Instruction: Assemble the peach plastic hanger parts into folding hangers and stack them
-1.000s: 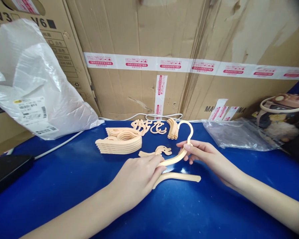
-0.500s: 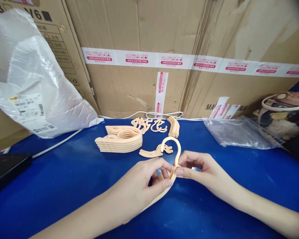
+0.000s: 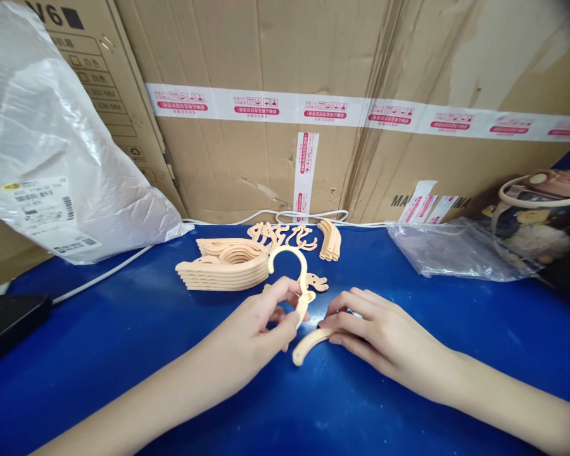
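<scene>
My left hand [image 3: 261, 326] pinches the stem of a peach plastic hook piece [image 3: 292, 265], whose curved top stands upright above my fingers. My right hand [image 3: 377, 332] lies over a curved peach arm piece [image 3: 306, 345] on the blue table [image 3: 123, 342], fingers closed on it, its rounded end sticking out to the left. Just behind my hands lies a small flat peach part [image 3: 317, 282]. Farther back sit a stack of hanger bodies [image 3: 223, 269], a cluster of small hooks [image 3: 285, 237] and a bundle of curved arms [image 3: 331, 240].
Large cardboard boxes [image 3: 313, 95] wall off the back. A white plastic bag [image 3: 52, 152] lies at the left, a clear bag [image 3: 451, 253] and a dark bottle with handle [image 3: 541, 215] at the right. A white cable [image 3: 104, 272] and a black object [image 3: 7, 323] sit at left.
The hook piece passed from my right hand to my left and moved left. My right hand came down onto the curved arm piece on the table.
</scene>
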The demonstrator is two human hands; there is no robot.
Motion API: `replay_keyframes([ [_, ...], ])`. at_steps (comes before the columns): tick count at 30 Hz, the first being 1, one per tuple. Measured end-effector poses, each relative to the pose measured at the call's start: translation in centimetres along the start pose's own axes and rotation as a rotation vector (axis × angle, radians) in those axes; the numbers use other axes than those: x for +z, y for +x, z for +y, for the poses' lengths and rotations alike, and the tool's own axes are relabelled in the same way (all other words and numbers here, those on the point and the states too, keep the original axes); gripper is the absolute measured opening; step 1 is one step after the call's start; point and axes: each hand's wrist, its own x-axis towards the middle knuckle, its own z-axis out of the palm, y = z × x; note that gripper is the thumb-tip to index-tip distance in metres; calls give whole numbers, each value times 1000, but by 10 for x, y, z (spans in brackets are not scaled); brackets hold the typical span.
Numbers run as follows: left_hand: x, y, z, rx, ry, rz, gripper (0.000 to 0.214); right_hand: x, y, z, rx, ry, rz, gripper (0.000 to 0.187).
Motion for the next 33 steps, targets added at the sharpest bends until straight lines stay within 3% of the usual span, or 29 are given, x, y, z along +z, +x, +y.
replay_keyframes([
  [6,-4,1,-3,-37,44,-19,12,0,-1,4,-42,53,-4,23],
  [11,-2,3,-6,-83,-30,57,33,-2,-5,4,-27,96,60,24],
  [15,-3,5,-3,-135,-171,15,34,-4,-7,2,-19,25,154,21],
  [21,-4,3,1,-268,-362,-43,37,-3,-4,2,-86,-144,184,29],
  [27,-5,0,-1,-303,-552,-132,34,-4,-6,1,-125,-240,218,32],
  [33,-6,-1,-4,-337,-565,-154,34,-5,-6,1,-148,-282,238,33],
])
